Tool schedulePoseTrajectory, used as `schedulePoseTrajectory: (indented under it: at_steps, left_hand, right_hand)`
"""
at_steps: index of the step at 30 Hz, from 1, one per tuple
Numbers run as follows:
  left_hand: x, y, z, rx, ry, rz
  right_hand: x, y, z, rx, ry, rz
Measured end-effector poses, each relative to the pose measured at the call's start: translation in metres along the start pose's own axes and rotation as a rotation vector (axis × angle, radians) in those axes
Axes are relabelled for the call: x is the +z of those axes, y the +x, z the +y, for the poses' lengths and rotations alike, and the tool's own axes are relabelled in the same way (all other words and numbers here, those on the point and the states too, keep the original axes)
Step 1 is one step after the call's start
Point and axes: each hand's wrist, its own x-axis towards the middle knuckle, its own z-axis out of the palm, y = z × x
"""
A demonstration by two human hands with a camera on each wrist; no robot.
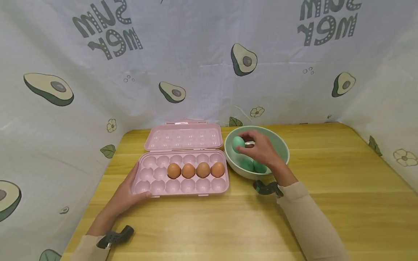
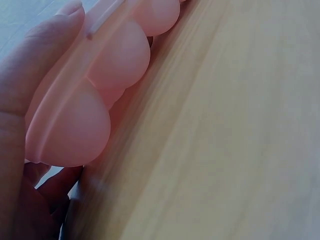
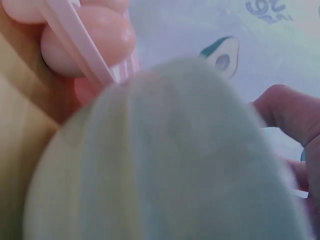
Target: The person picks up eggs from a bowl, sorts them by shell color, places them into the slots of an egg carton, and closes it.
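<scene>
A pink egg carton (image 1: pixel 183 191) lies with its lid (image 1: pixel 183 139) folded back, and several brown eggs (image 1: pixel 203 170) fill the right part of its middle row. My left hand (image 1: pixel 125 194) grips the carton's left end, thumb along the front edge and fingers round the side. Over a pale green bowl (image 1: pixel 283 152), my right hand (image 1: pixel 261 148) pinches a green egg (image 1: pixel 238 144) between thumb and fingers. Two more green eggs (image 1: pixel 247 165) sit at the bottom of the bowl. In the right wrist view the bowl's outer wall (image 3: pixel 175 150) hides the held egg.
Carton and bowl stand side by side on a wooden table (image 1: pixel 209 228), the bowl close to the carton's right end. A white cloth (image 1: pixel 202 43) printed with avocados hangs behind the table and along its sides. Each wrist wears a dark camera mount (image 1: pixel 115 237).
</scene>
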Motion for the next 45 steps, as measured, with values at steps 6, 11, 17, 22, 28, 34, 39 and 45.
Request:
schedulePoseTrajectory:
  at_steps: [6,11,17,22,28,34,39,45]
  left_hand:
    - [0.001,0.000,-0.002,0.003,0.004,0.002]
    - [0.002,0.000,-0.002,0.003,0.010,0.001]
    - [0.000,-0.001,0.001,0.013,0.026,0.010]
    - [-0.001,0.000,0.002,0.021,0.033,0.011]
    - [0.000,0.000,0.001,0.023,0.027,0.008]
    - [0.001,0.000,-0.001,0.014,0.024,0.004]
    - [0.001,0.000,-0.002,0.008,0.031,0.004]
    - [0.001,-0.001,-0.002,0.002,0.039,0.003]
  right_hand:
    - [0.005,-0.010,-0.006,-0.025,0.129,-0.046]
    - [0.010,-0.018,-0.013,-0.033,0.219,-0.080]
    - [0.015,-0.024,-0.018,-0.054,0.275,-0.100]
    - [0.019,-0.027,-0.019,-0.059,0.277,-0.101]
    - [0.022,-0.030,-0.020,-0.076,0.274,-0.108]
    - [0.026,-0.031,-0.020,-0.100,0.267,-0.088]
    - [0.028,-0.032,-0.020,-0.127,0.235,-0.070]
    - [0.031,-0.034,-0.024,-0.168,0.189,-0.064]
